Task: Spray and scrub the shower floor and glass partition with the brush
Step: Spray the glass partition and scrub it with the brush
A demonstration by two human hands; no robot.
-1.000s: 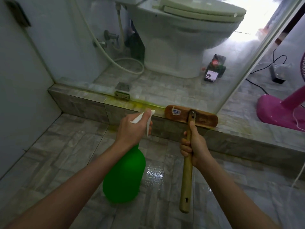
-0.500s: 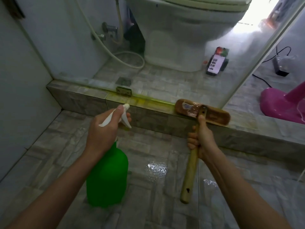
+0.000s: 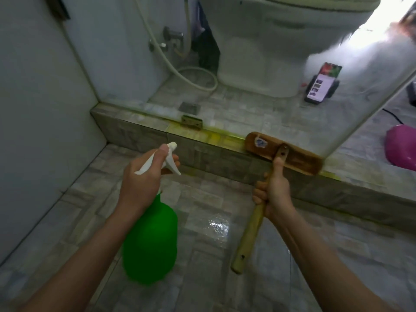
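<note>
My left hand (image 3: 144, 179) grips the white trigger head of a green spray bottle (image 3: 150, 244), nozzle pointing toward the tiled curb (image 3: 144, 134). My right hand (image 3: 273, 192) holds the wooden handle of a scrub brush (image 3: 283, 154). The brush head lies on top of the curb, against the bottom edge of the glass partition (image 3: 258, 86). Yellow-green stain runs along the curb under the glass. The grey tiled shower floor (image 3: 202, 199) below my hands shows a wet glossy patch.
Behind the glass stand a white toilet (image 3: 270, 48), a coiled hose (image 3: 198, 79), a floor drain (image 3: 190, 108) and a phone on a stand (image 3: 322, 86). A metal bracket (image 3: 191, 122) clamps the glass. A pink object (image 3: 403, 147) sits at right; a wall closes the left.
My left hand and the spray bottle moved left, away from the brush. The brush head slid right along the curb with my right hand. The view tilted down and closer.
</note>
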